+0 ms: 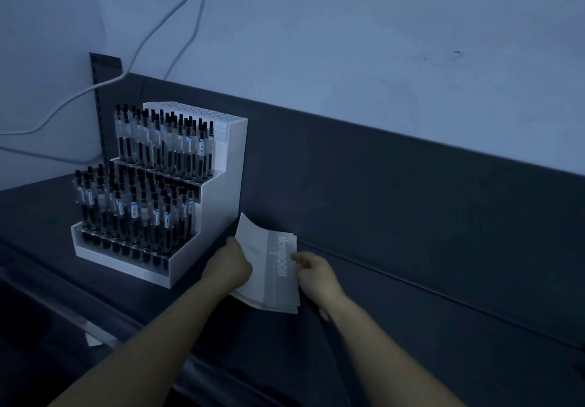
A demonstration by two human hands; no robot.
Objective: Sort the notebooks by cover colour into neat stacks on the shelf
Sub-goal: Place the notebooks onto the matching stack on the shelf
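Two hands hold a small stack of pale notebooks (273,269) on the dark shelf (411,318).
The stack lies near the back edge of the shelf, just beside the right side of the white pen rack (218,204). The left hand (228,268) grips its left edge, where the top cover bends upward; this hand's fingers are curled and mostly hidden. The right hand (314,276) pinches the right edge, fingers (300,258) pressed together. The dim light does not let me tell the cover colour. Two cables (177,17) hang on the wall (380,42).
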